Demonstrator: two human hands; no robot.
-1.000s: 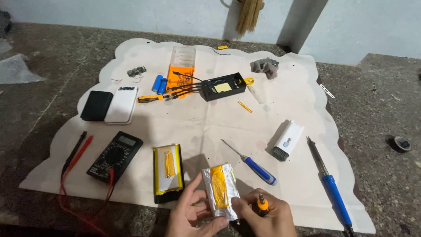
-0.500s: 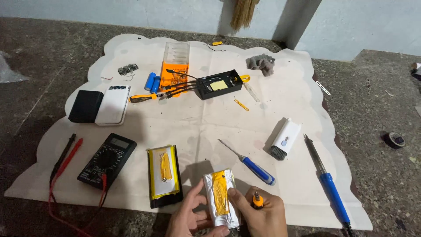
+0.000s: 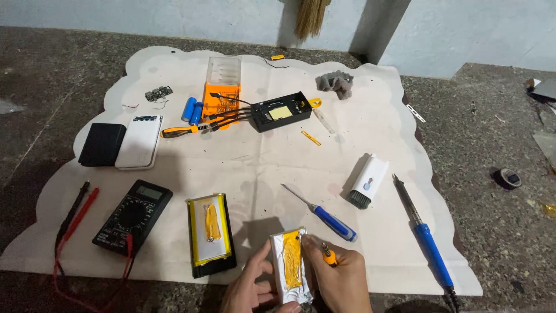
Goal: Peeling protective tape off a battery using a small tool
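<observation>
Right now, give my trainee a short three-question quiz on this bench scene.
1. True or false: the left hand steadies the silver foil battery pouch with yellow tape.
2. What does the right hand grip? A) the blue-handled soldering iron B) a small orange-handled screwdriver C) the black digital multimeter
3. Which tool lies on the white paper sheet just beyond the right hand?

Key: 1 true; 2 B; 3 the blue-handled screwdriver.

Both hands (image 3: 341,284) cut off (bottom edge).
</observation>
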